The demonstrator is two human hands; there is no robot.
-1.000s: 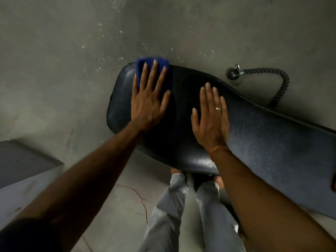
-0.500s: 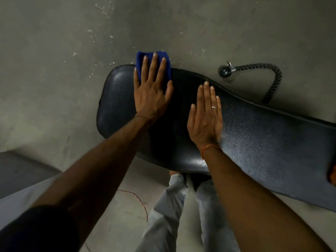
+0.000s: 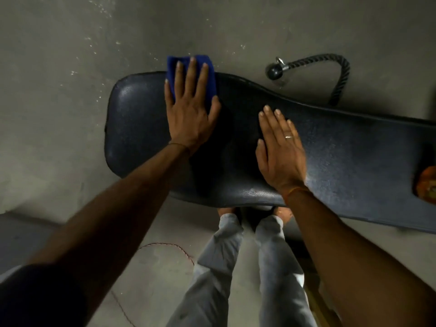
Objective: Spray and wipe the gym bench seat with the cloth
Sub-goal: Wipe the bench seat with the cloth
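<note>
One soft, light blue cloth [image 3: 188,74] lies pinned under the flat left hand [image 3: 191,112], fingers spread and pressing rather than gripping, at the far edge of the bench seat [image 3: 354,156], its top overhanging (it would likely slip off there). The right hand [image 3: 280,149] rests flat, fingers together, holding nothing, with open padded vinyl stretching right; a rope handle [image 3: 330,74] lies on the floor [image 3: 59,90] beyond.

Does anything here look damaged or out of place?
Yes. A rope handle lies loose on the floor beyond the bench seat, and an orange patch at the seat's right edge may be a tear, though it is too blurred to tell.
</note>
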